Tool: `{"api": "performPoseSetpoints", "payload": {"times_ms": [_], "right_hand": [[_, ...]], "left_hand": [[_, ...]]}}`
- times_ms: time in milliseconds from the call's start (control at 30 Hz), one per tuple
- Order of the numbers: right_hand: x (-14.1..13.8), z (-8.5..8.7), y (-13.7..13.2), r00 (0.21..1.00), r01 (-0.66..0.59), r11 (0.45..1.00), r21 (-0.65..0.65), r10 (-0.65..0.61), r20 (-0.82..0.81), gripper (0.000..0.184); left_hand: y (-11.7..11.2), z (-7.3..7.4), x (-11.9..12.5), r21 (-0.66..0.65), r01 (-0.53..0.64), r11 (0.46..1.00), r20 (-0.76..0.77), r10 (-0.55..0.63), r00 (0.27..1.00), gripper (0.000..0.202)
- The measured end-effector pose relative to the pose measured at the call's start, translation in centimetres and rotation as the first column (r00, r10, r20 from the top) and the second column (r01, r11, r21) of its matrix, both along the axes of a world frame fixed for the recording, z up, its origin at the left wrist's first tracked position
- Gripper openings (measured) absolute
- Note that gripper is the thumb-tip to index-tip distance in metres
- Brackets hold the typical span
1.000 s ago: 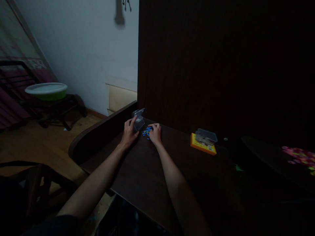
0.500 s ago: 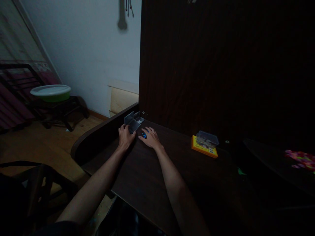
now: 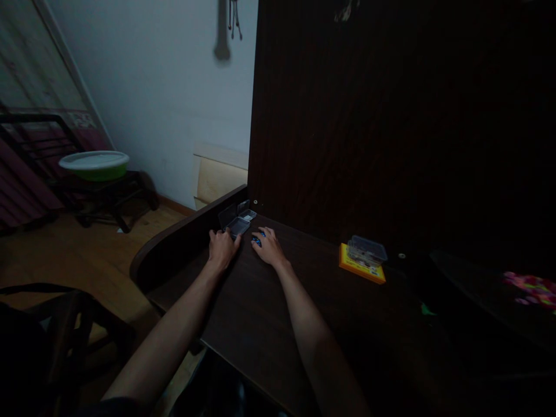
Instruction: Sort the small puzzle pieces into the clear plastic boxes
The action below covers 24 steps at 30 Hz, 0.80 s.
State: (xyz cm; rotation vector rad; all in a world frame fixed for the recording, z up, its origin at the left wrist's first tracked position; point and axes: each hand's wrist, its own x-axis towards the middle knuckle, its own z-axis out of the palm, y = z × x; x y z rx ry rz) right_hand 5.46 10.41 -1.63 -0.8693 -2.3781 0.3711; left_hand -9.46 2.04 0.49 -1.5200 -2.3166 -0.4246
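On the dark wooden desk [image 3: 243,301], my left hand [image 3: 221,249] holds the near edge of an open clear plastic box [image 3: 237,226], thumb at its right and fingers at its left. The lid stands tilted up behind it. Just right of the box, my right hand [image 3: 270,249] curls its fingers round a small cluster of blue pieces [image 3: 257,239] on the desk top. Dim light and the fingers partly hide these pieces, so their kind does not show. A smaller clear box [image 3: 247,215] with its lid up lies behind the first one.
To the right, a clear container [image 3: 367,250] sits on a yellow box [image 3: 360,272]. A raised wooden side edge [image 3: 186,223] borders the desk at left, and a dark panel [image 3: 347,145] rises behind. A lidded green basin [image 3: 95,168] rests on a chair.
My right hand's fingers have drawn in closer round the blue pieces. My left hand has slid slightly back toward the box's near edge. The view has shifted a little.
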Motion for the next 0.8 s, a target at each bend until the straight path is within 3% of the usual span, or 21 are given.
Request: {"api": "performPoseSetpoints", "payload": {"times_ms": [333, 467, 567, 667, 800], "right_hand": [[0.4, -0.2, 0.0, 0.998, -0.018, 1.000, -0.009, 0.017, -0.054, 0.026], [1.3, -0.4, -0.1, 0.995, -0.031, 0.998, -0.053, 0.026, -0.100, 0.025], [1.8, -0.5, -0.1, 0.984, 0.014, 0.995, -0.099, -0.031, -0.176, 0.035], [2.6, -0.6, -0.1, 0.957, 0.075, 0.986, -0.151, -0.113, -0.267, 0.038], [5.0, -0.7, -0.7, 0.936, 0.088, 0.985, -0.150, -0.133, -0.325, 0.035]], "left_hand": [[-0.2, 0.4, -0.3, 0.089, 0.018, 0.996, 0.127, -0.030, 0.992, 0.041], [-0.1, 0.2, -0.5, 0.136, 0.061, 0.989, 0.138, -0.080, 0.987, 0.033], [0.3, -0.1, -0.6, 0.190, 0.132, 0.973, 0.144, -0.160, 0.976, 0.028], [0.6, -0.5, 0.0, 0.275, 0.282, 0.919, 0.127, -0.326, 0.937, 0.027], [0.7, -0.9, 2.1, 0.303, 0.546, 0.781, 0.084, -0.592, 0.801, 0.030]]}}
